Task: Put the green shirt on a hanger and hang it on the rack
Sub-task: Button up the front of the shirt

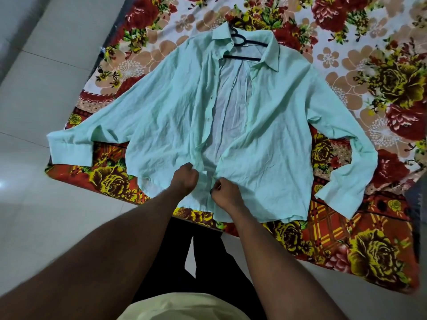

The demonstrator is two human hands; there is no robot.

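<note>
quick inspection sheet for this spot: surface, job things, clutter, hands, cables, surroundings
surface: floral blanket spread flat
job's things: green shirt lies unbuttoned, front up, sleeves spread; black hanger sits inside the collar; rack not in view
clutter: dark item at the right edge, cannot tell what
hands: left hand and right hand each grip a front edge near the hem
cables: nothing seen
surroundings: pale tiles beside the blanket
</note>
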